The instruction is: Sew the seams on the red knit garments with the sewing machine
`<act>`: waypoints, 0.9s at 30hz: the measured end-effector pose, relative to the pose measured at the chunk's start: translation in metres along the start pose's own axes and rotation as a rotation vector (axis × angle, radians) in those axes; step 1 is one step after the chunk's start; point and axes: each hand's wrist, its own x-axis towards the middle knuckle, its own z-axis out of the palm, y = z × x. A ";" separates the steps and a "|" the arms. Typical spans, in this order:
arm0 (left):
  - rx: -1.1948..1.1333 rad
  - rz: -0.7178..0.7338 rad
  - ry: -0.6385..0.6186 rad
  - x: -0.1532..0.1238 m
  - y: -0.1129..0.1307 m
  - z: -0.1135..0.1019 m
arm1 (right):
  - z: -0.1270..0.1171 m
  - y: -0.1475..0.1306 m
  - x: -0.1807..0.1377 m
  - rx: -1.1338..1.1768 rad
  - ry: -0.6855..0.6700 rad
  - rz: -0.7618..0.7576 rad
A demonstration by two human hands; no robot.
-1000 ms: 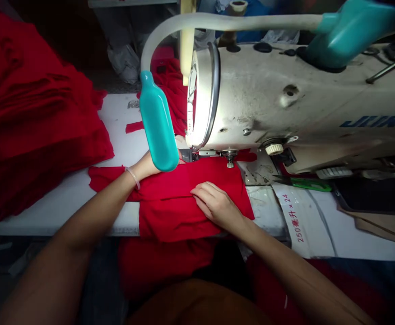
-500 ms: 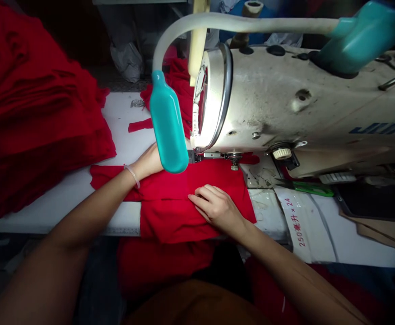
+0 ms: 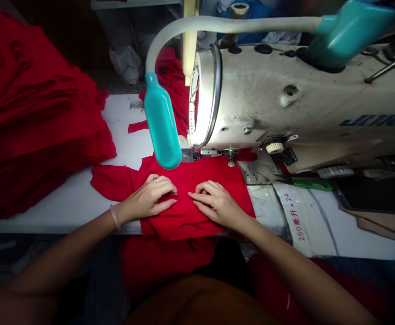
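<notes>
A piece of red fabric (image 3: pixel 190 223) lies across the machine bed and over the table's front edge. My left hand (image 3: pixel 151 196), with a ring and a bracelet, rests on it with fingers curled and the thumb close beneath them, gripping the cloth. Just to its right, my right hand (image 3: pixel 219 205) pinches the same fabric between thumb and fingers. Both hands are in front of the sewing machine's presser foot area (image 3: pixel 192 155). The needle itself is hidden behind the teal lamp (image 3: pixel 163 128) and the machine head (image 3: pixel 251 99).
A tall pile of red cloth (image 3: pixel 44 122) fills the left of the table. More red fabric (image 3: pixel 175 90) lies behind the machine head. To the right are green-handled snips (image 3: pixel 312 183), a printed white strip (image 3: pixel 295 221) and a dark flat object (image 3: pixel 376 194).
My left hand has come from beside the presser foot toward me, onto the front of the fabric. The fold across the cloth is flatter. My right hand has hardly moved.
</notes>
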 end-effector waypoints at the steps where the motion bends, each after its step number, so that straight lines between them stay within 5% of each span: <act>1: 0.032 0.011 0.004 0.001 0.001 -0.001 | 0.000 0.000 0.000 0.005 -0.001 0.002; 18: 0.173 0.112 0.021 0.003 0.015 0.013 | -0.003 -0.004 0.000 -0.052 -0.033 -0.004; 23: 0.156 0.054 -0.047 0.005 0.004 0.014 | -0.007 -0.005 -0.001 -0.237 -0.048 0.143; 27: 0.159 0.071 -0.098 0.020 -0.016 0.008 | -0.018 0.010 0.009 -0.344 -0.206 0.250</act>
